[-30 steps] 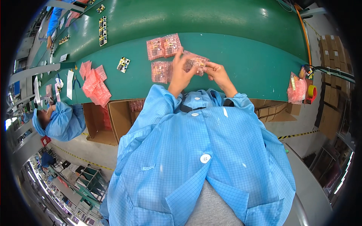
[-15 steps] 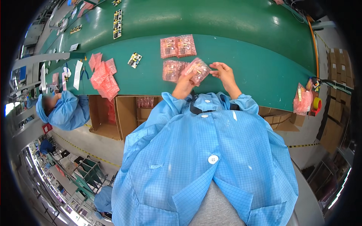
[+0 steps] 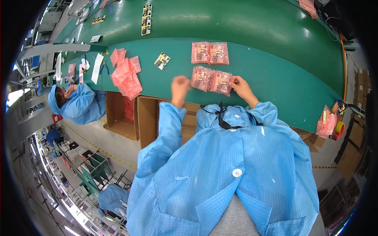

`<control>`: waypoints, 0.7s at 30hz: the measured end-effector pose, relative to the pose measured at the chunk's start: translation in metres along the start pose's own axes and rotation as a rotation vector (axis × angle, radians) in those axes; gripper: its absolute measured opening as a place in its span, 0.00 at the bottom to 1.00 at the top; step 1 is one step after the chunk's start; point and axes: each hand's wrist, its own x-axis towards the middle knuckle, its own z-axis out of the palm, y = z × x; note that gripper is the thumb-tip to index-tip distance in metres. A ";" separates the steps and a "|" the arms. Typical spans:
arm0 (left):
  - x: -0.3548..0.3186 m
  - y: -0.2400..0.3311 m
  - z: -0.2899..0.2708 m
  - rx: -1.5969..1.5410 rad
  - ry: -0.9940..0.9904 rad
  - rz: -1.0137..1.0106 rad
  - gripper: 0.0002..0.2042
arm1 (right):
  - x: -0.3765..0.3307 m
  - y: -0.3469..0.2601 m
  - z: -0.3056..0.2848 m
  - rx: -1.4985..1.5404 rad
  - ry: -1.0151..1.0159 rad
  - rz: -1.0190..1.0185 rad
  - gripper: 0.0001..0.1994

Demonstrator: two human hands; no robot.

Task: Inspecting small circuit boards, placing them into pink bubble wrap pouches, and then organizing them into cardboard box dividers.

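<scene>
Four-cornered pink bubble-wrap packets with circuit boards inside lie in two pairs on the green bench. My right hand pinches the right edge of the near right packet, which lies flat against the near left packet. Left of that pair, my left hand hovers over the bench's near side, apart from the packets. Its fingers look curled but are smeared by motion. Behind sit the far left packet and the far right packet. One bare circuit board rests beyond my left hand.
Loose pink bubble-wrap bags lie to the left, near blue-handled pliers. Cardboard boxes stand below the bench edge. A row of boards lies on the green conveyor. A co-worker sits at left; yellow tape is at right.
The packet that was held in my left hand now lies flat at the right of the near pair. My left hand has let go and moved left; my right hand has reached the packet's edge.
</scene>
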 end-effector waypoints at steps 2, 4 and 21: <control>0.055 -0.002 -0.031 0.478 0.327 0.368 0.28 | -0.004 0.004 -0.002 0.125 0.128 0.069 0.20; 0.091 -0.006 -0.057 0.607 0.430 0.570 0.33 | -0.006 0.004 -0.011 0.079 0.136 0.087 0.22; 0.084 -0.007 -0.037 -0.018 0.047 -0.251 0.21 | -0.026 -0.048 -0.044 0.357 0.039 0.091 0.12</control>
